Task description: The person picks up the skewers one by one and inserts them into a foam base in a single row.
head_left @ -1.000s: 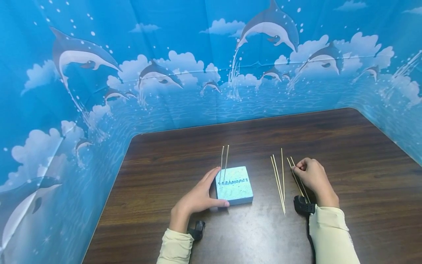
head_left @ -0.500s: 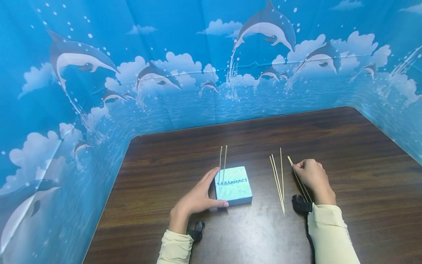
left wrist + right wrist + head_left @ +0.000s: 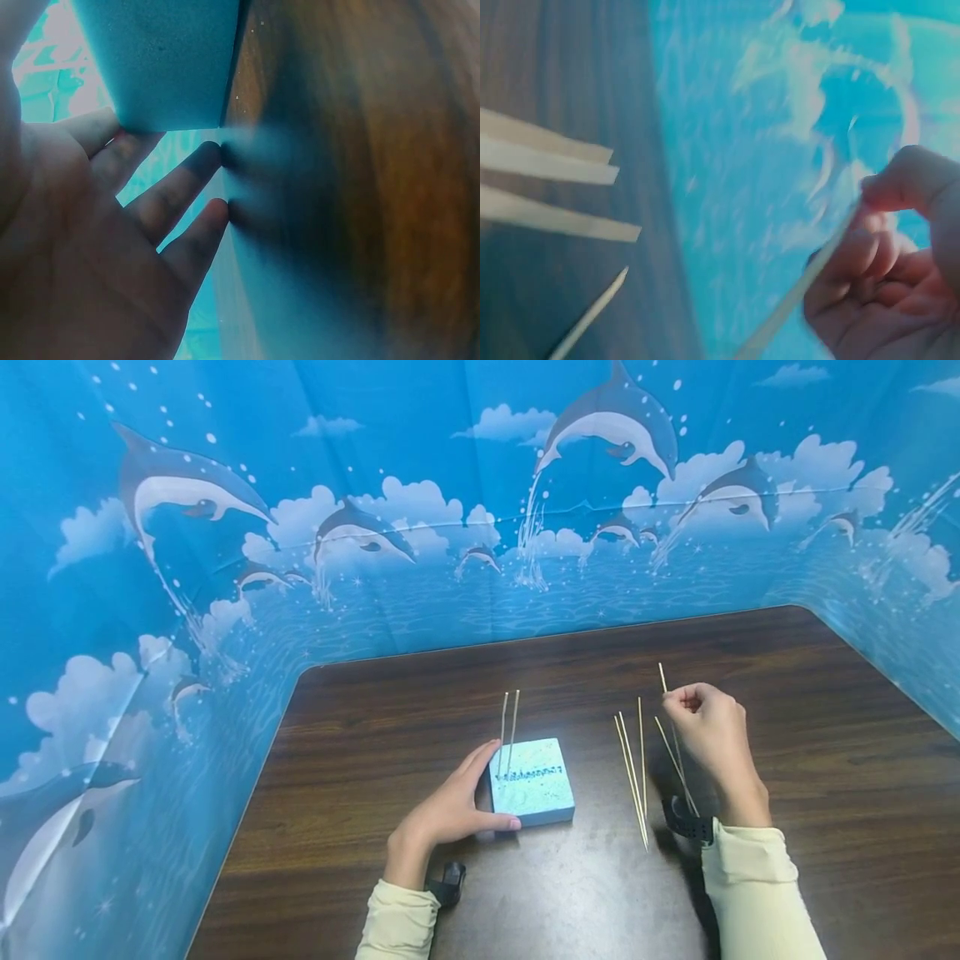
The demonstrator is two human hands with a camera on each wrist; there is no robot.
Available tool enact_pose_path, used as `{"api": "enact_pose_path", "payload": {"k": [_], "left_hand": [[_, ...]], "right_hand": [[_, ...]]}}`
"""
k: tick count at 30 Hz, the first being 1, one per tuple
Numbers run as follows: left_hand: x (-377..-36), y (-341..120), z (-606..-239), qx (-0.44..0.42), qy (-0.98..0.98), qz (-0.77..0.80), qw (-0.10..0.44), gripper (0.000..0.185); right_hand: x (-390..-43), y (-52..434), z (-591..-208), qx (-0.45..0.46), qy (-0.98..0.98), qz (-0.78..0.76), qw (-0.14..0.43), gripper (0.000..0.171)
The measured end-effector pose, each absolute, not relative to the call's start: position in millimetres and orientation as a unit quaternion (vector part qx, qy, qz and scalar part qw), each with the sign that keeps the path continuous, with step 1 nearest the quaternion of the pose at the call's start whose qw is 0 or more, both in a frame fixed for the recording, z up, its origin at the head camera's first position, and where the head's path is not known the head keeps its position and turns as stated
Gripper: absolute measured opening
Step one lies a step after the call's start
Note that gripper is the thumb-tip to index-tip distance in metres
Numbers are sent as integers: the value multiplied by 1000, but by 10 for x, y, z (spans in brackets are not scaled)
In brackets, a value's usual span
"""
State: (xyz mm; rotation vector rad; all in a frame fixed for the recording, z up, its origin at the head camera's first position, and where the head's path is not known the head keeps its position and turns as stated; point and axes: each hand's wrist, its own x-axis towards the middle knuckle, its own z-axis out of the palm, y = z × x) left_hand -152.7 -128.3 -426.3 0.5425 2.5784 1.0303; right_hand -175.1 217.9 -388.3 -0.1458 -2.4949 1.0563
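Observation:
A light blue foam block [image 3: 536, 793] with a dark line of holes across its top lies on the table. Two bamboo skewers [image 3: 514, 718] stand upright in its left part. My left hand [image 3: 446, 802] grips the block's left side, thumb along the front face and fingers at the back corner; the left wrist view shows the block [image 3: 165, 67] from its side. To the right, my right hand [image 3: 708, 722] pinches another skewer [image 3: 662, 675] between thumb and fingertips, raised over the table. In the right wrist view this skewer [image 3: 799, 296] slants down from the pinch.
Below the right hand one skewer [image 3: 667, 742] lies on the dark wooden table [image 3: 360, 735]. Between block and right hand lie several more skewers [image 3: 632, 764]. A blue curtain printed with dolphins [image 3: 420, 593] rises behind the table's back edge and along its sides.
My right hand has picked one skewer off the pair on the right and lifted it, moving up and away from the other. My left hand stays on the foam block.

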Motion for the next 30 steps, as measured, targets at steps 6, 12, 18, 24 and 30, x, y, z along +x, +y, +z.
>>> {"api": "enact_pose_path", "payload": {"k": [6, 12, 18, 24, 30], "left_hand": [[-1523, -1284, -4263, 188, 902, 357, 156, 115], [-1521, -1277, -4253, 188, 902, 355, 156, 116], [-1534, -1270, -4245, 187, 903, 353, 156, 115], [-1534, -1263, -4246, 180, 903, 355, 160, 115], [-1537, -1257, -4245, 179, 903, 357, 158, 115]], "right_hand": [[-1677, 1741, -3681, 32, -833, 458, 309, 4], [-1597, 1397, -3581, 136, -764, 518, 360, 12], [-1555, 1157, -3553, 193, -712, 554, 385, 12], [-1542, 954, -3604, 240, -674, 587, 378, 10], [-1527, 828, -3638, 255, -658, 618, 347, 10]]}}
